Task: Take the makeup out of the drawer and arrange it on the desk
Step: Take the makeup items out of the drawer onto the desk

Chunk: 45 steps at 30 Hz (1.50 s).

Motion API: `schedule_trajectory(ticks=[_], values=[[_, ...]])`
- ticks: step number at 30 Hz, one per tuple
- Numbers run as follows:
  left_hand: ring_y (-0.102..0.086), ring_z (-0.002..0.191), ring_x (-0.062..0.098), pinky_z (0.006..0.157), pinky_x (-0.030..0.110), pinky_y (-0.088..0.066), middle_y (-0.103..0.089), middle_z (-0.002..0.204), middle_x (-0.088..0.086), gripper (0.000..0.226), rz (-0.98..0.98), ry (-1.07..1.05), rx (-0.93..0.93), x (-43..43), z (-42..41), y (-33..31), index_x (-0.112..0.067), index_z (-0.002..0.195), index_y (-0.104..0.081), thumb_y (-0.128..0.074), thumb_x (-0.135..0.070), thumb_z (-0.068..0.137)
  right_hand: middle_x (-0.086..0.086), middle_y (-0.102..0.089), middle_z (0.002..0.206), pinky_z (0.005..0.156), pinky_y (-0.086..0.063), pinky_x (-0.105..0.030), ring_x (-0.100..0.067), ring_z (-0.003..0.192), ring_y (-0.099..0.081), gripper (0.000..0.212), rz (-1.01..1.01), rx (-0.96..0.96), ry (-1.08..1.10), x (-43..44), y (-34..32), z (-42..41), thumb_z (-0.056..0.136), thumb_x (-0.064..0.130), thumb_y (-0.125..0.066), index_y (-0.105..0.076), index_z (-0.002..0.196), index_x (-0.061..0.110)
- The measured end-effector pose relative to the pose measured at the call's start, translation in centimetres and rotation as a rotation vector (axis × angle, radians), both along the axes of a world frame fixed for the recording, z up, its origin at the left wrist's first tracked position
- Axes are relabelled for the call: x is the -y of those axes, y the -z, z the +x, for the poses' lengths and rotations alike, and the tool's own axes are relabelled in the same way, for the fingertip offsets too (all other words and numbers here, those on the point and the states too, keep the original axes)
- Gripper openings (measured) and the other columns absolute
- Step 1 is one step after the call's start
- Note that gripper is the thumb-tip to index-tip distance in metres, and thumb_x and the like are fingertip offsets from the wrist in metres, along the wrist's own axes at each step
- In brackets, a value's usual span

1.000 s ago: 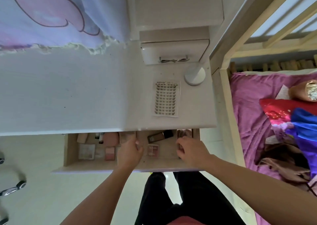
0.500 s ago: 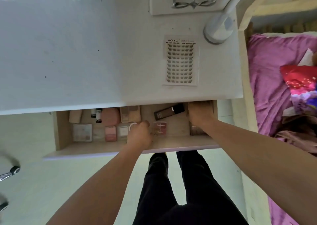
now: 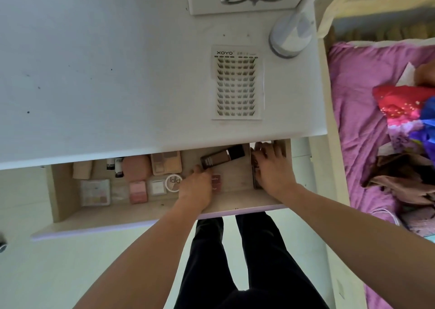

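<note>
Two hands enter the drawer (image 3: pixel 141 216) (palettes inside): left hand (image 3: pixel 196 188) pinches a dark tube (image 3: pixel 223 159), right hand (image 3: pixel 273 169) lies spread. Lash sheet (image 3: pixel 237 82) reads "XOYO".

Open drawer (image 3: pixel 63 191), pink compacts (image 3: pixel 138 192) and brown tube (image 3: pixel 221 159) flat inside, lash sheet (image 3: pixel 237 82) on white desk (image 3: pixel 117 73)

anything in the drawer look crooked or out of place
The brown black-capped tube lies slanted across the drawer, while the compacts and palettes left of it sit in squared rows. The left hand is at its lower end. Nothing looks spilled or broken.
</note>
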<state>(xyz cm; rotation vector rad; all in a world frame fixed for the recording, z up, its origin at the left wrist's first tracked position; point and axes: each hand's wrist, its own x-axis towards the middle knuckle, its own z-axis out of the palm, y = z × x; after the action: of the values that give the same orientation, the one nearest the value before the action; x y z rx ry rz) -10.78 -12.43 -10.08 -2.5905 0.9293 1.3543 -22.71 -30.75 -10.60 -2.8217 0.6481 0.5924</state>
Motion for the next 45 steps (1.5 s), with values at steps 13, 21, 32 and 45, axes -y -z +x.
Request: schedule_trajectory(ticks=[13, 21, 32, 45], values=[[-0.061, 0.104, 0.032, 0.077, 0.035, -0.046, -0.065, 0.113, 0.01, 0.021, -0.075, -0.105, -0.02, 0.0, -0.4, -0.1, -0.019, 0.108, -0.059, -0.051, -0.011, 0.09, -0.003, -0.063, 0.082, 0.065, -0.037, -0.027, -0.026, 0.081, -0.059, 0.009, 0.023, -0.029, 0.095, 2.0, 0.2, 3.6, 0.078, 0.007, -0.054, -0.055, 0.079, 0.015], [-0.062, 0.096, 0.03, 0.074, 0.034, -0.047, -0.065, 0.101, 0.006, 0.014, -0.189, -0.223, -0.066, -1.0, 0.2, -2.8, -0.017, 0.1, -0.065, -0.058, -0.015, 0.088, 0.005, -0.067, 0.085, 0.053, -0.031, -0.021, -0.022, 0.08, -0.062, 0.012, 0.222, -0.078, 0.009, 2.7, -2.6, 2.8, 0.093, 0.025, -0.048, -0.059, 0.091, 0.019], [-0.056, 0.079, 0.024, 0.062, 0.029, -0.031, -0.06, 0.082, 0.002, 0.005, -0.421, -0.321, -0.061, -0.1, 4.1, -12.3, -0.012, 0.088, -0.06, -0.06, -0.007, 0.084, 0.008, -0.061, 0.087, 0.071, -0.047, -0.031, -0.016, 0.08, -0.058, 0.015, 0.611, 0.135, 0.284, 3.4, -13.4, 1.3, 0.099, 0.034, -0.053, -0.046, 0.102, 0.021], [-0.061, 0.089, 0.024, 0.074, 0.03, -0.048, -0.068, 0.096, 0.006, 0.02, -0.388, -0.409, -0.04, 2.8, 11.0, -16.7, -0.013, 0.104, -0.066, -0.059, -0.007, 0.087, 0.005, -0.06, 0.09, 0.066, -0.043, -0.024, -0.016, 0.086, -0.059, 0.037, 0.546, -0.022, 0.247, 14.5, -15.2, 11.1, 0.084, 0.021, -0.075, -0.055, 0.115, 0.019]])
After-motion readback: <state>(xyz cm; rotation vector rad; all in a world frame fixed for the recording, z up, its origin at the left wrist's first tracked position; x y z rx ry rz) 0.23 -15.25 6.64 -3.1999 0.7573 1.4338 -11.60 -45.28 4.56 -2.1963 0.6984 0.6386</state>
